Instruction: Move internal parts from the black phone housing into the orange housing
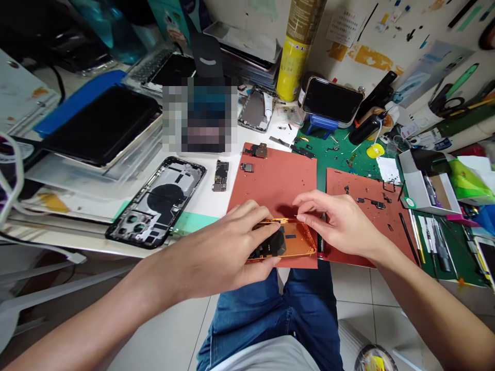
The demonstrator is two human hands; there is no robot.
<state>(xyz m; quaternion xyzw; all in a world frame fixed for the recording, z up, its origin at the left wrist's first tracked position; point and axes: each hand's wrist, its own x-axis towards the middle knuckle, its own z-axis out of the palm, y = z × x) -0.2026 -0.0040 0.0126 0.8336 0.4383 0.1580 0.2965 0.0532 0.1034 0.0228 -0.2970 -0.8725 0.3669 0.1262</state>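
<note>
An orange phone back housing lies tilted over the near edge of a red-brown mat. Its open inside faces up, showing a black round patch and dark parts on the left. My left hand grips the housing's left portion, fingers along the far rim and thumb on the near side. At the far right rim, my right hand is closed in a pinch; a tiny light tip shows at its fingers, too small to name. The left fingers hide part of the housing.
A dark phone housing and a circuit board lie to the left. Small parts dot the right mat, with screwdrivers beyond. A phone on a blue stand and a yellow can stand behind.
</note>
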